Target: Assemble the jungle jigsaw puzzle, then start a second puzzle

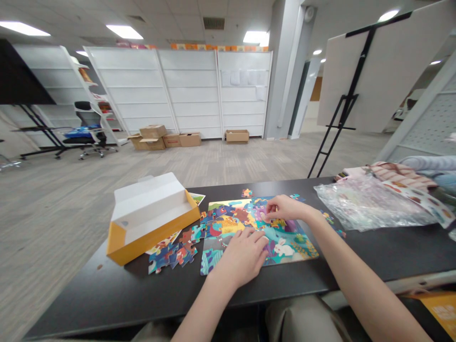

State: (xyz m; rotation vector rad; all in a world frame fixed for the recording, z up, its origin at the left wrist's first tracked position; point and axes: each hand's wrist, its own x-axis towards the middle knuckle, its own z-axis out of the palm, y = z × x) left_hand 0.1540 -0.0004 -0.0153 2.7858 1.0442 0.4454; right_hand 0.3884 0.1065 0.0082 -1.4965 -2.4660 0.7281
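A colourful jigsaw puzzle lies partly assembled on the black table. My left hand rests palm down on the puzzle's lower left part, fingers stretched flat. My right hand hovers at the puzzle's upper middle, its fingertips pinched on a puzzle piece that touches the picture. Loose puzzle pieces lie in a heap left of the puzzle. A few more sit near its top edge.
An open yellow and white box stands left of the puzzle. Crumpled clear plastic and folded cloth lie at the right. Beyond the table are an easel, white shelves, cardboard boxes and an office chair.
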